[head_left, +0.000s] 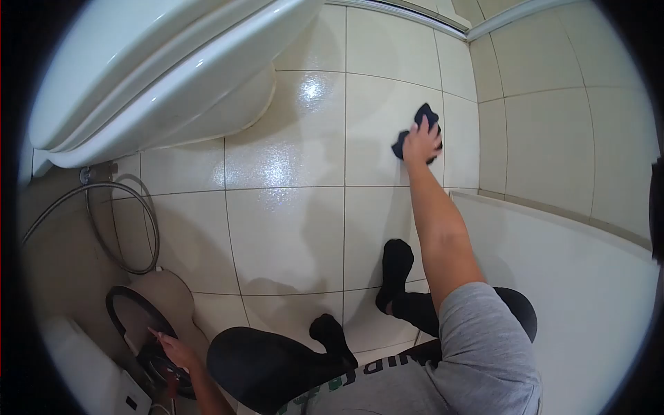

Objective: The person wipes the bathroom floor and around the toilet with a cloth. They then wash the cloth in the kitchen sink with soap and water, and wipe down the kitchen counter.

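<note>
My right hand [420, 144] presses a dark cloth [427, 114] against the beige tiled floor [380, 104], with cloth sticking out past the fingers on several sides. At the lower left, my left hand [176, 351] is at the dark-rimmed round opening of a bin-like container [166, 297]. Its index finger is stretched out near the rim, and nothing shows in its grasp. The other fingers are partly hidden.
A white ceramic fixture [173, 83] fills the upper left. A metal shower hose [158, 228] loops at the left wall. A white panel [567, 277] stands at right, by the tiled wall [546, 131]. My black-socked feet [395, 270] are on the floor.
</note>
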Demonstrator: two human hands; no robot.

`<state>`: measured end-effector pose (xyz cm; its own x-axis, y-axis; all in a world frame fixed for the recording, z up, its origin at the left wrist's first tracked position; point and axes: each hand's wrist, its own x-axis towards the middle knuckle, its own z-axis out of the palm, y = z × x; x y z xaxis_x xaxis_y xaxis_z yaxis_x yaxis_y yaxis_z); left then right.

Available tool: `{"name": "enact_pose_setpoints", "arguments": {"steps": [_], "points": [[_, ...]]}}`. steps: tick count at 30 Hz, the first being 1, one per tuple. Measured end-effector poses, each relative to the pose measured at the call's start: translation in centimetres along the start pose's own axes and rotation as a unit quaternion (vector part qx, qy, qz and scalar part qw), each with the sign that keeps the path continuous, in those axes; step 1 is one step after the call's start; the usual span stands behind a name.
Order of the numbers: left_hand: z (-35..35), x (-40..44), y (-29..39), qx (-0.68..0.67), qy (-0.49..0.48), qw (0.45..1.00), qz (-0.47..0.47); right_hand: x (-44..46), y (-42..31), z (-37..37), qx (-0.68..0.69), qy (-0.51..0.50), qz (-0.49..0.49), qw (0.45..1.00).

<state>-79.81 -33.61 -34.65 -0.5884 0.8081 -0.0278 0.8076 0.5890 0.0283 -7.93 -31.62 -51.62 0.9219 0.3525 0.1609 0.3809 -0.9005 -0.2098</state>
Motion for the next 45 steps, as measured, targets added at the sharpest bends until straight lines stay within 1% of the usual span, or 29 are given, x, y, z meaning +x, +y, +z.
{"name": "enact_pose_setpoints", "arguments": {"steps": [1, 3, 5, 6, 8, 10, 12, 14, 16, 18, 21, 23, 24, 26, 27, 28, 30, 31, 33, 34, 35, 37, 38, 39, 40, 41, 42, 44, 45], "points": [[0.6, 0.2, -0.5, 0.001, 0.000, 1.000, -0.007, 0.8, -2.9, 0.2, 0.003, -0.038, -0.006, 0.999], [1.6, 1.0, -3.0, -0.048, 0.025, 0.996, 0.076, -1.4, -9.2, 2.2, 0.017, -0.016, -0.192, 0.981], [1.3, 1.1, -2.9, 0.028, -0.008, 0.999, 0.022, -7.9, -16.0, 3.4, 0.063, -0.036, -0.300, 0.951], [0.2, 0.5, -1.8, 0.006, -0.007, 1.000, 0.023, -12.3, -18.7, 3.0, 0.120, -0.049, -0.332, 0.934], [-0.7, -0.6, -0.3, -0.013, 0.005, 1.000, 0.007, -21.5, -22.7, 1.7, 0.116, -0.104, -0.398, 0.904], [-0.6, -0.6, 0.2, -0.043, 0.000, 0.999, 0.020, -29.5, -24.3, -0.4, 0.140, -0.234, -0.484, 0.831], [-0.8, -1.0, 1.0, -0.029, 0.010, 1.000, 0.007, -36.0, -25.6, -2.3, 0.156, -0.271, -0.542, 0.780], [-0.2, -0.5, 0.4, -0.040, 0.039, 0.998, 0.022, -41.4, -25.8, -4.4, 0.161, -0.344, -0.630, 0.678], [-0.2, -0.6, 0.5, -0.026, 0.053, 0.998, 0.023, -45.4, -23.3, -6.5, 0.121, -0.400, -0.730, 0.540], [-0.2, -0.6, 0.4, -0.015, 0.065, 0.997, 0.037, -48.0, -18.8, -7.8, 0.093, -0.375, -0.811, 0.440], [0.2, -0.5, 0.1, -0.001, 0.085, 0.996, 0.038, -46.8, -12.7, -6.1, 0.169, -0.326, -0.856, 0.364], [-0.4, -0.8, 0.6, -0.010, 0.073, 0.997, 0.028, -41.7, -11.1, -5.6, 0.185, -0.346, -0.826, 0.404], [-0.6, -1.0, 0.9, -0.015, 0.061, 0.998, 0.024, -38.8, -11.1, -5.4, 0.168, -0.335, -0.809, 0.453], [-0.5, -1.0, 0.6, -0.016, 0.060, 0.998, 0.019, -32.9, -10.6, -3.9, 0.233, -0.288, -0.719, 0.588], [-0.5, -0.9, 0.7, -0.007, 0.058, 0.998, 0.020, -29.5, -11.1, -4.4, 0.151, -0.293, -0.704, 0.629], [-0.9, -0.9, 1.0, -0.015, 0.061, 0.998, 0.021, -26.2, -11.0, -2.9, 0.141, -0.200, -0.717, 0.652], [-1.9, -1.3, 1.9, 0.021, 0.031, 0.999, 0.000, -20.8, -13.8, -7.3, -0.009, -0.284, -0.594, 0.753], [-1.7, -1.3, 2.1, 0.012, 0.033, 0.999, 0.003, -18.5, -15.5, -8.6, -0.004, -0.363, -0.482, 0.797], [-1.4, -0.2, 2.2, -0.118, 0.158, 0.975, 0.103, -15.0, -18.8, -12.4, 0.061, -0.364, -0.411, 0.833], [-3.5, -1.1, 5.4, -0.323, 0.050, 0.941, 0.092, -14.1, -20.6, -14.5, 0.056, -0.357, -0.381, 0.851], [-6.8, -3.6, 10.6, -0.509, -0.065, 0.855, 0.075, -13.8, -22.3, -16.5, 0.053, -0.353, -0.379, 0.854], [-10.1, -9.0, 17.9, -0.616, -0.273, 0.708, 0.211, -14.4, -25.9, -20.7, 0.177, -0.369, -0.191, 0.892], [-13.0, -11.9, 21.6, -0.616, -0.389, 0.664, 0.169, -15.1, -27.0, -23.0, 0.214, -0.409, -0.170, 0.871], [-13.2, -13.6, 24.4, -0.614, -0.438, 0.645, 0.125, -15.8, -27.4, -24.8, 0.247, -0.450, -0.148, 0.845], [-11.8, -14.3, 26.8, -0.607, -0.369, 0.688, 0.144, -16.4, -27.1, -26.0, 0.343, -0.534, -0.143, 0.760], [-11.2, -14.1, 28.5, -0.608, -0.329, 0.706, 0.151, -17.1, -26.7, -28.6, 0.333, -0.603, -0.145, 0.711], [-10.7, -13.9, 30.1, -0.606, -0.289, 0.724, 0.157, -18.1, -25.8, -31.0, 0.340, -0.621, -0.164, 0.687], [-10.7, -13.4, 31.7, -0.746, -0.266, 0.597, 0.127, -17.6, -25.7, -33.6, 0.336, -0.646, -0.188, 0.659], [-11.3, -13.7, 31.9, -0.747, -0.262, 0.599, 0.116, -16.4, -25.3, -34.3, 0.321, -0.597, -0.328, 0.658]]}}
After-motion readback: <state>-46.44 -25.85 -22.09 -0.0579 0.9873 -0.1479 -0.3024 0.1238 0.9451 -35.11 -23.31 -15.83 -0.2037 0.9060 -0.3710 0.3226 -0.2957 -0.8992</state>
